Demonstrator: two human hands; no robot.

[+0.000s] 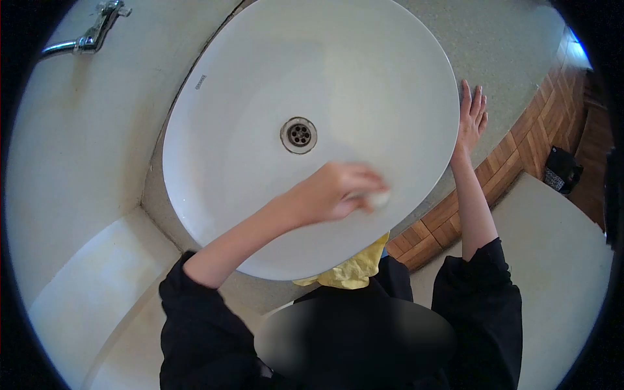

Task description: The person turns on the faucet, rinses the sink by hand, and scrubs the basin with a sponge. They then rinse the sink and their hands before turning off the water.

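Note:
My left hand [341, 192] is down in the white oval washbasin [240, 84], right of and nearer me than the drain [299, 135]. Its fingers are closed round a small whitish lump [379, 197], held against or just over the basin wall. Motion smears the fingertips and the lump, so its kind cannot be made out. Outside the basin's right rim, my right hand [472, 120] rests flat on the grey speckled counter [500, 52], fingers stretched out and holding nothing. A crumpled yellow cloth [356, 268] hangs between the basin's near rim and my body.
A chrome tap [94, 36] sticks out of the pale wall at upper left. Wooden parquet floor [422, 240] shows beyond the counter's edge on the right. Farther right a black object [562, 170] lies beside a pale curved surface [552, 260].

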